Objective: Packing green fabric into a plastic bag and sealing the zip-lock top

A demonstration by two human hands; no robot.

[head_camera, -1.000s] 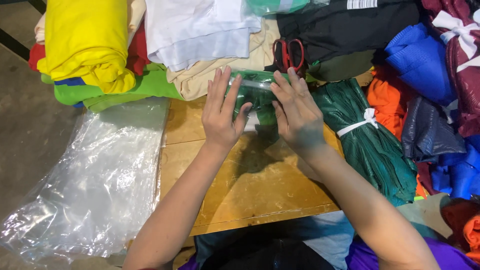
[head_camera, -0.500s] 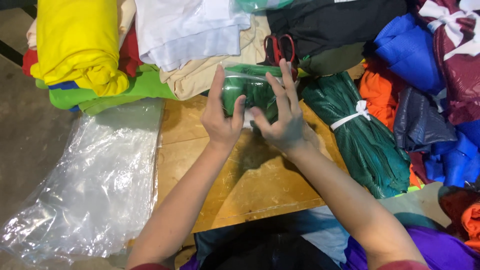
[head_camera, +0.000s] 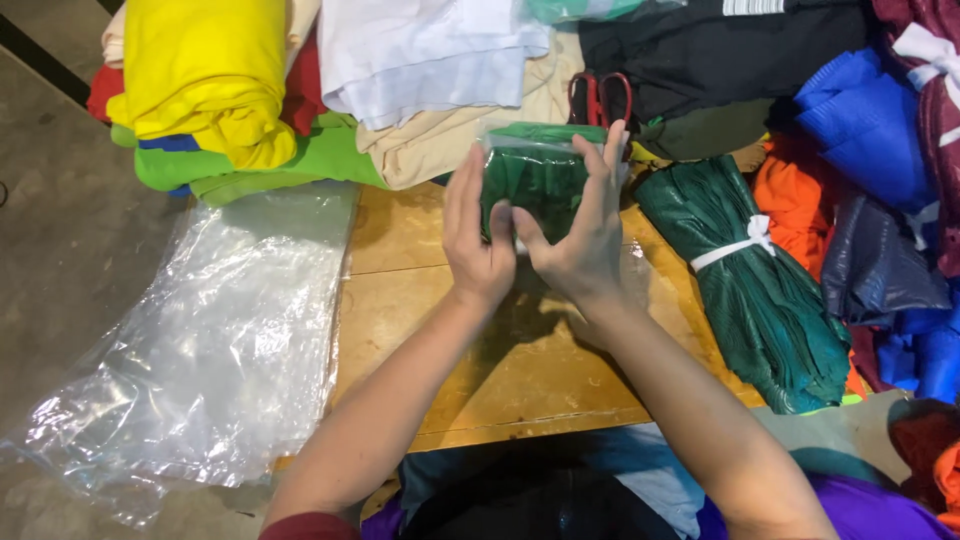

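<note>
Both hands hold a small clear plastic bag with folded dark green cloth [head_camera: 535, 172] inside, lifted above the wooden table [head_camera: 480, 350]. My left hand [head_camera: 475, 235] grips its left side, thumb on the near face. My right hand [head_camera: 580, 225] clasps the right side, fingers spread upward along the bag. The bag stands roughly upright between the palms.
A stack of clear plastic bags [head_camera: 210, 340] hangs over the table's left edge. Folded cloth in yellow [head_camera: 205, 70], light green, white and beige lies at the back. Red-handled scissors [head_camera: 598, 98] rest behind the bag. A tied green bundle [head_camera: 755, 270] and orange and blue cloth lie right.
The hands have lifted the green bagged cloth off the table and closed in on its sides; a second ago they pressed it flat.
</note>
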